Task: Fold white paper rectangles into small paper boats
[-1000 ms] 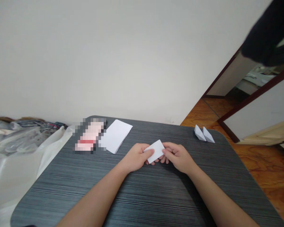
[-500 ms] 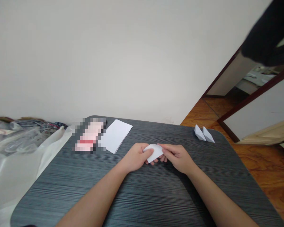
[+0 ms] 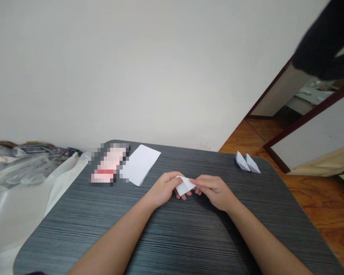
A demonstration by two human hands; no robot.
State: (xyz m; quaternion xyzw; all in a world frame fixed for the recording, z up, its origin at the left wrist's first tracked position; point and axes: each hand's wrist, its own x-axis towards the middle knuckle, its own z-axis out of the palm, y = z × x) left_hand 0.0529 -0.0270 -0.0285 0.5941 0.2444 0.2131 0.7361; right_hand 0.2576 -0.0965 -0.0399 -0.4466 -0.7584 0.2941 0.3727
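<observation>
A small folded piece of white paper (image 3: 185, 186) is pinched between both my hands just above the dark striped table (image 3: 172, 236). My left hand (image 3: 163, 189) grips its left side with thumb and fingers closed. My right hand (image 3: 213, 190) pinches its right edge, fingers pressed together. Much of the paper is covered by my fingers.
A stack of white sheets (image 3: 140, 165) lies at the table's back left, beside a blurred pink object (image 3: 109, 164). Two folded paper shapes (image 3: 247, 162) sit at the back right corner. Plastic bags (image 3: 25, 168) lie left of the table. The wooden floor (image 3: 318, 198) is to the right.
The paper was a flat tilted rectangle held up between my hands. It has since been folded down and looks much smaller, with my fingers closing over it.
</observation>
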